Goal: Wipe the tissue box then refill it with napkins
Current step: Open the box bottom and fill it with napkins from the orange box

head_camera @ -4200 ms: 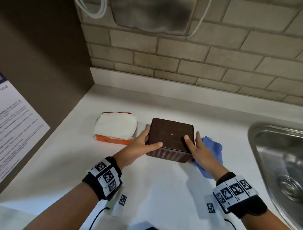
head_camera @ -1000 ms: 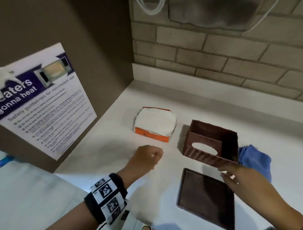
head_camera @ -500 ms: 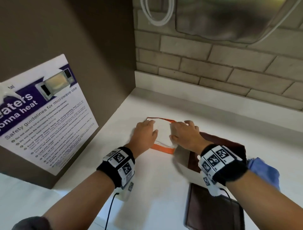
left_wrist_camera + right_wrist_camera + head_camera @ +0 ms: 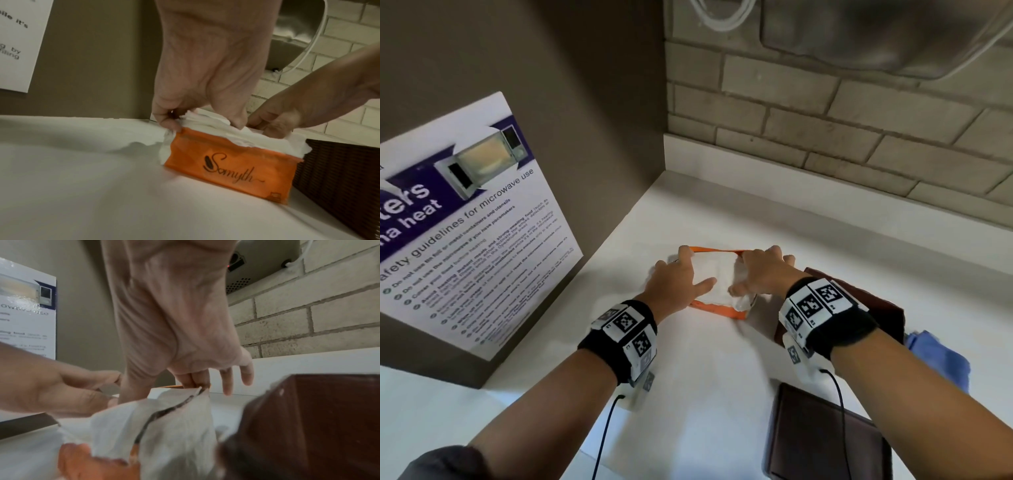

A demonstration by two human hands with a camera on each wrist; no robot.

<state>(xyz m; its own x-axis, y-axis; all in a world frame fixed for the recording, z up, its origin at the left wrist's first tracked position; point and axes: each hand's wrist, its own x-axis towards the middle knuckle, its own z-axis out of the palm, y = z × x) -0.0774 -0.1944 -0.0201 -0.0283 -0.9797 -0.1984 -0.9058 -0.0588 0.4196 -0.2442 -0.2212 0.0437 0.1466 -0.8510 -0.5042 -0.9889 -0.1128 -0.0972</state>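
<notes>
An orange napkin pack (image 4: 726, 310) lies open on the white counter (image 4: 705, 377), with a white napkin stack (image 4: 717, 277) showing on top. My left hand (image 4: 681, 277) grips the stack's left end, fingers curled under its edge (image 4: 170, 123). My right hand (image 4: 765, 272) holds the right end, thumb on the near side and two fingers hooked over the far edge (image 4: 195, 381). The brown tissue box (image 4: 876, 308) stands open just right of the pack, partly hidden by my right wrist. Its flat brown panel (image 4: 825, 442) lies in front.
A blue cloth (image 4: 941, 356) lies right of the box. A dark side wall with a microwave safety poster (image 4: 465, 222) closes off the left. A brick wall (image 4: 825, 120) and white backsplash run behind. A metal appliance (image 4: 876, 31) hangs above.
One second ago my left hand hovered as a fist and my right was at the box rim. Both have moved onto the napkin pack and now hold the stack's two ends.
</notes>
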